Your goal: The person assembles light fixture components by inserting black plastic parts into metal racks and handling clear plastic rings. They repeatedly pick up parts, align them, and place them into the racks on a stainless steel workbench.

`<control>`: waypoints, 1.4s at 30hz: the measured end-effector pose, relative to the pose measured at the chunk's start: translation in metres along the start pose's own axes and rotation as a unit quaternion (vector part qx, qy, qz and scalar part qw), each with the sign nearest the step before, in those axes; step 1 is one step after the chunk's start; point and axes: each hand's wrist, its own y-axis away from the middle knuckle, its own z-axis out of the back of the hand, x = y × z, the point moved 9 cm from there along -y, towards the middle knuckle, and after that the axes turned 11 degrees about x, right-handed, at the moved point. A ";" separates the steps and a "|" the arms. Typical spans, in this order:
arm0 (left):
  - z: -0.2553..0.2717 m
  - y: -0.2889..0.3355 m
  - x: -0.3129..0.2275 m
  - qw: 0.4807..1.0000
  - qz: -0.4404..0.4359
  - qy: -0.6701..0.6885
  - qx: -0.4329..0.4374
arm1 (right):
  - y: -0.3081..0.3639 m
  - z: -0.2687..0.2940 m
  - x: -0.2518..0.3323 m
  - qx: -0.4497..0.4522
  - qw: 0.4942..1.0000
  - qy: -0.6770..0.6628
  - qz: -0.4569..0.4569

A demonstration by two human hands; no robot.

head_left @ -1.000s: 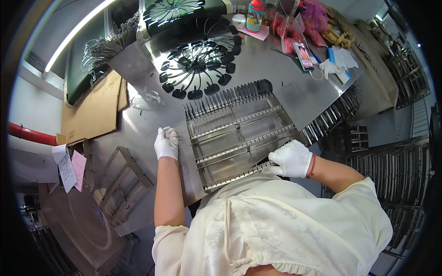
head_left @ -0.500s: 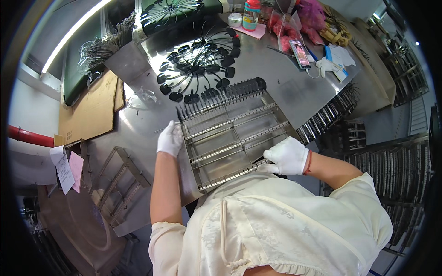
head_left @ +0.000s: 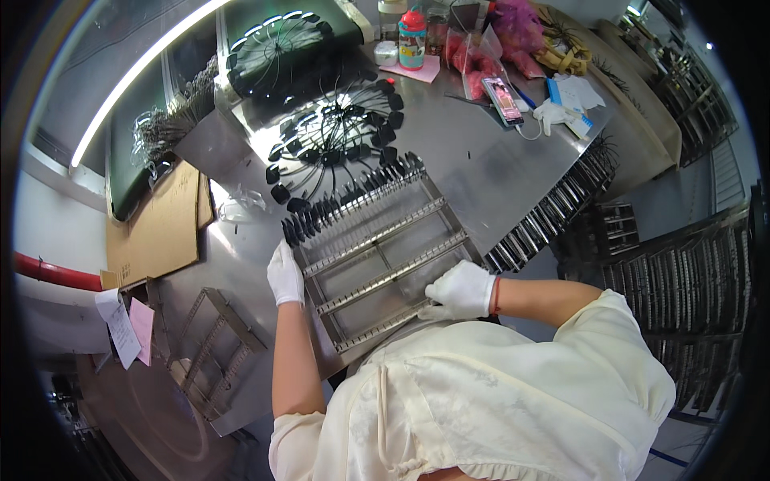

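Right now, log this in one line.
Left white-gloved hand: at left edge of slotted rectangular metal rack | right white-gloved hand: on near rail | black flat-tipped pieces: along far side

White left glove (head_left: pixel 285 275), white right glove (head_left: pixel 462 293), thin red band (head_left: pixel 496 296) round right wrist, soft cream top (head_left: pixel 521 385), short loose sleeves (head_left: pixel 611 341), long cream string (head_left: pixel 382 417), wavy frill (head_left: pixel 533 465) along one edge

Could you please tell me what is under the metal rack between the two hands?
Through the openings in the metal rack, what looks like the grey metal tabletop shows. Whatever lies directly beneath the slotted bars or the right hand is covered.
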 end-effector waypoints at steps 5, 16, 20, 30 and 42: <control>0.001 0.012 -0.022 0.998 -0.029 -0.048 0.035 | -0.017 0.029 -0.013 -0.109 0.993 -0.009 0.033; -0.006 0.026 0.011 0.997 -0.015 0.074 -0.023 | -0.103 0.094 -0.194 -0.026 0.848 -0.527 -0.041; -0.009 0.030 -0.018 0.997 -0.008 -0.064 -0.042 | -0.137 0.127 -0.260 -0.231 0.884 -0.393 -0.106; -0.015 0.035 -0.040 0.994 -0.059 -0.083 -0.037 | -0.325 0.139 -0.305 -0.166 0.917 -0.034 -0.361; -0.008 0.040 -0.036 0.992 -0.047 -0.094 -0.062 | -0.334 0.170 -0.293 -0.202 0.929 -0.101 -0.295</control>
